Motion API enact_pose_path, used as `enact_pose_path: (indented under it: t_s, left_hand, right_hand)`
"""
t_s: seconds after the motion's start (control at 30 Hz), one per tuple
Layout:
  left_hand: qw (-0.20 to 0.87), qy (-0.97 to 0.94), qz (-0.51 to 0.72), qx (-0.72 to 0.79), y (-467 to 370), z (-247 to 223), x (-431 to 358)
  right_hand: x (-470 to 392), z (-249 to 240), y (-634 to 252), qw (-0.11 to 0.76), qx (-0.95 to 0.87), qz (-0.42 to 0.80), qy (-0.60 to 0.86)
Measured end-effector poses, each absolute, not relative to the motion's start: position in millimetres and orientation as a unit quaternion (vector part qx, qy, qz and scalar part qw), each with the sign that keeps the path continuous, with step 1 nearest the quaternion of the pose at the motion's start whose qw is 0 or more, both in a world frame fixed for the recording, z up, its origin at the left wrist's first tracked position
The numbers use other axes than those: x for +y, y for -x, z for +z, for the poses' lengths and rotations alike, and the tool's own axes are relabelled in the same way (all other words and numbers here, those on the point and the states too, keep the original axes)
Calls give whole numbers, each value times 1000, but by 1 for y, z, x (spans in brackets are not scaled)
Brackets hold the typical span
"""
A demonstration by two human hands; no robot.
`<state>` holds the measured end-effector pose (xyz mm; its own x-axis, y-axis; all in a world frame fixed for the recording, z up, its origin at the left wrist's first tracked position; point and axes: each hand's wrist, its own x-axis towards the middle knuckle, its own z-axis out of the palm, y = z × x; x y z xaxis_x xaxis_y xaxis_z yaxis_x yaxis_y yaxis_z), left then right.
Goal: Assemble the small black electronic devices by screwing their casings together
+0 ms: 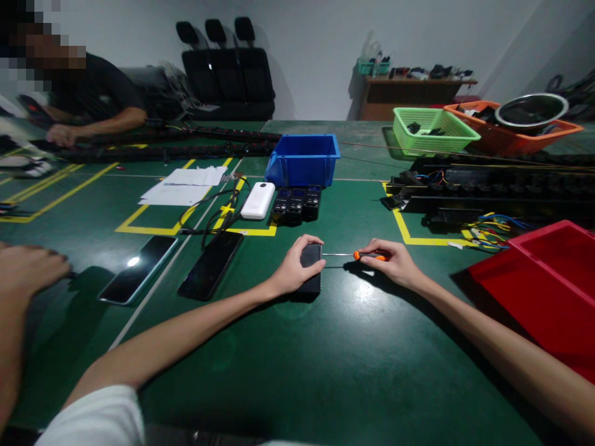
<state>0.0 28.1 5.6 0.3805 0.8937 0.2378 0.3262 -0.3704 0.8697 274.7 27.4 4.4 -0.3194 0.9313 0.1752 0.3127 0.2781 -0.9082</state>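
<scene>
My left hand [297, 266] is closed on a small black box [312, 286] on the green table, thumb and fingers at its upper part. The fingers of my right hand [390, 260] are wrapped round the orange and black handle of a screwdriver [357, 254]. Its thin metal shaft points left and the tip meets the right side of the box. Behind the box stand several small black devices [296, 205], beside a white power bank [258, 201] and in front of a blue bin [307, 160].
Two phones [138, 269] and a black cable lie at left, near papers [183, 184]. A red bin [539, 285], coloured wires and long black parts [511, 184] are at right. Another person's hand [32, 269] reaches in at far left; a person works behind.
</scene>
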Motion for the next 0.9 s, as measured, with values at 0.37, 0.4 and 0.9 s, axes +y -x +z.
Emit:
enact_pose_path:
  t_s: [0.37,0.4,0.9]
  left_hand:
    - [398,-732,368,413,0,6,27]
    - [398,-731,369,414,0,6,27]
    - [395,-730,371,417,0,5,27]
  right_hand:
    - [30,1,-277,454,-575,528,428]
    - [30,1,-276,448,-581,528,427]
    - [25,9,-275,386,-634,471,477]
